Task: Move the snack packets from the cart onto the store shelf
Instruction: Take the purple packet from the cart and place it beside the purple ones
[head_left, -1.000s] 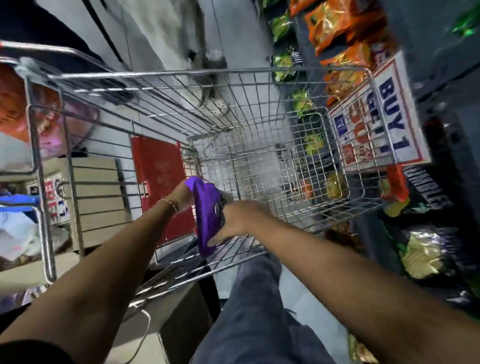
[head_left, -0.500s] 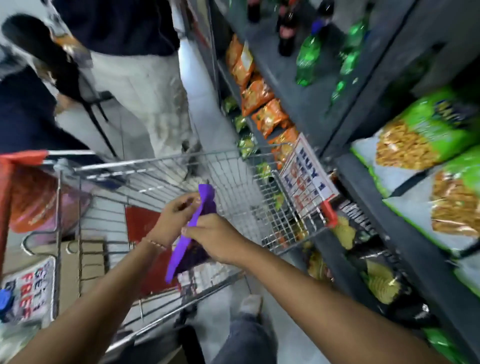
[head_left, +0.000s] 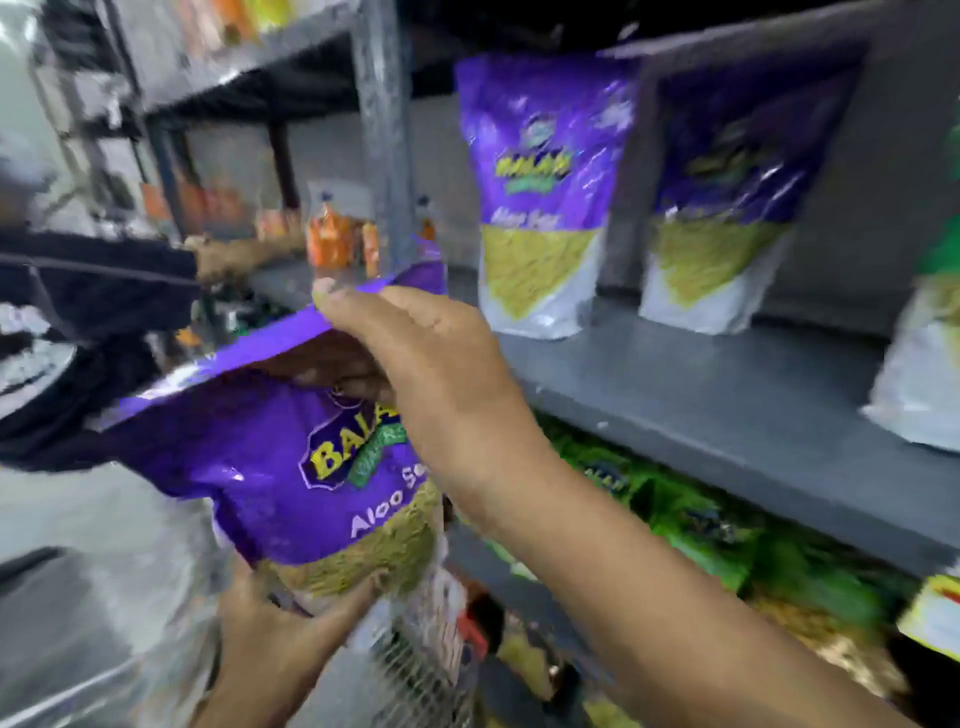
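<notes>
I hold a purple snack packet (head_left: 270, 467) up in front of me, to the left of the grey store shelf (head_left: 727, 395). My right hand (head_left: 436, 364) pinches its top seal. My left hand (head_left: 275, 634) grips its bottom edge from below. Two matching purple packets stand upright on the shelf, one (head_left: 540, 192) just right of the metal post and another (head_left: 722, 197) further right. The wire cart (head_left: 415, 670) shows only as a blurred patch of mesh below the packet.
Another person's dark sleeve and hand (head_left: 228, 254) reach to the shelf at the left. Orange packets (head_left: 332, 239) sit behind the metal shelf post (head_left: 384, 135). Green packets (head_left: 691, 519) fill the lower shelf. A white-bottomed packet (head_left: 919, 374) stands at the far right.
Both hands have lifted the purple packet out of the cart and up to shelf height. The view has swung up from the cart to the shelf.
</notes>
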